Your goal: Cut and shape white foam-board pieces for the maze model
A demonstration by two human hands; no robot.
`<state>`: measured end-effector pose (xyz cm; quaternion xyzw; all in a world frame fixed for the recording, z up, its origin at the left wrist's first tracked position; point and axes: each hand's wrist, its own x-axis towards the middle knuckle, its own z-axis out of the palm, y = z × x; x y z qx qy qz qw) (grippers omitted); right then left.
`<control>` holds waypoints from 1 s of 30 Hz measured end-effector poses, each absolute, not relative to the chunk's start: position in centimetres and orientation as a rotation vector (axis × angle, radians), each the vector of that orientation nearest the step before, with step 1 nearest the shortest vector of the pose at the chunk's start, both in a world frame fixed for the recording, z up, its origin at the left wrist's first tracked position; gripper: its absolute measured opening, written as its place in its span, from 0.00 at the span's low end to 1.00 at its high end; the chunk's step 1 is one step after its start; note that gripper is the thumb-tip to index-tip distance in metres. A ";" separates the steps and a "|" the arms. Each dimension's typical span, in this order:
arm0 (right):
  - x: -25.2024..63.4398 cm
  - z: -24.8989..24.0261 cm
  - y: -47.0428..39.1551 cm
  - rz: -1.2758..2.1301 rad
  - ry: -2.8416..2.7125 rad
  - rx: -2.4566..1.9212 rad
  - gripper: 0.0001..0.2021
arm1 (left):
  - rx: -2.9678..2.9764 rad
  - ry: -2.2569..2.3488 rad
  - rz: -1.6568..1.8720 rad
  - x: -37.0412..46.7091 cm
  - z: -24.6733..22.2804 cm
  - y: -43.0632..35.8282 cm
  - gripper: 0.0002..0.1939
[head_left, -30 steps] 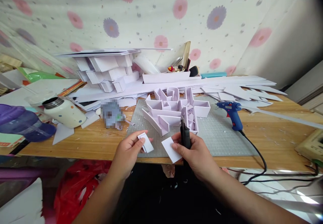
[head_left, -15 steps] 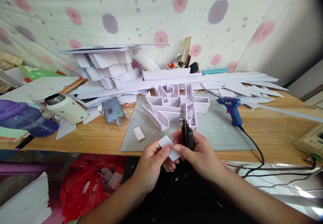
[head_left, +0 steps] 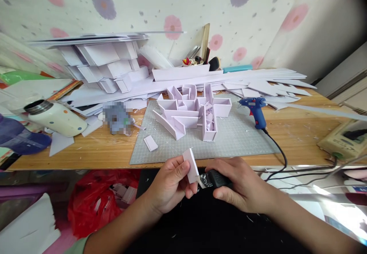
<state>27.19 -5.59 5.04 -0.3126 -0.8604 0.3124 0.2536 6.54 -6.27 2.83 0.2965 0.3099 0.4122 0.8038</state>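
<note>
A small white foam board piece point(head_left: 190, 165) is pinched upright in my left hand point(head_left: 172, 183), near the table's front edge. My right hand point(head_left: 241, 185) grips a black cutter point(head_left: 215, 179), its blade pointing left and meeting the lower right edge of the piece. Beyond my hands, a white structure of joined board walls point(head_left: 183, 110) stands on the grey cutting mat point(head_left: 235, 143). Another small board piece point(head_left: 150, 143) lies on the mat's left part. To the right rests a blue glue gun point(head_left: 256, 110), partly over the mat.
White boards point(head_left: 109, 63) are piled at the back left, with more strips point(head_left: 266, 88) at the back right. A cream bottle point(head_left: 57, 118) lies on the left. Below hangs a red bag point(head_left: 91, 204); a power strip point(head_left: 344, 139) sits at right.
The held piece has been turned edge-on. My right hand has shifted right and tilted the cutter from upright to pointing left, blade against the piece. The view has shifted slightly.
</note>
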 end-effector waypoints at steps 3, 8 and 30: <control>27.1 5.2 -5.5 0.836 -2.348 -0.813 0.25 | 0.612 0.621 0.850 6.5 2.7 -6.3 0.19; 26.8 5.4 -5.4 0.839 -2.372 -0.777 0.25 | 0.604 0.576 0.821 6.3 2.2 -6.4 0.20; 26.8 4.8 -5.1 0.758 -2.353 -0.825 0.24 | 0.642 0.455 0.678 5.8 1.4 -7.1 0.19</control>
